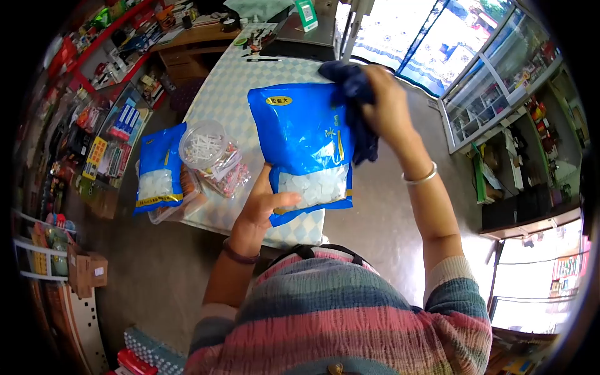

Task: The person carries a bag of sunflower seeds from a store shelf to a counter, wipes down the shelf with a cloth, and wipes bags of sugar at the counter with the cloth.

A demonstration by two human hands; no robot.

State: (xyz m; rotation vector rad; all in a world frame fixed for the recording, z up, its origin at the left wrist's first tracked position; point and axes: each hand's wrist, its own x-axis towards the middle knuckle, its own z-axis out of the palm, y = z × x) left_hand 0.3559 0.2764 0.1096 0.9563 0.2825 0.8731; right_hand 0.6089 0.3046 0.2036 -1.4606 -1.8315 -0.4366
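A large blue bag (300,134) with a clear window showing white pieces is held up over the table's front end. My left hand (265,200) grips its lower left edge, thumb across the front. On the bag's right side, my right hand (387,103) is closed on a dark blue cloth (359,119), which hangs down against the bag's upper right edge. A second blue bag (159,165) lies at the table's left edge. Beside it stand a round clear tub (203,145) of white sticks and a clear bag of small red and white items (229,175).
The table (215,94) has a checked cloth. A dark box with a green sign (307,14) stands at its far end, near pens and small tools. Shelves of goods line the left. Glass cabinets (487,81) stand at right, and cardboard boxes (86,270) at lower left.
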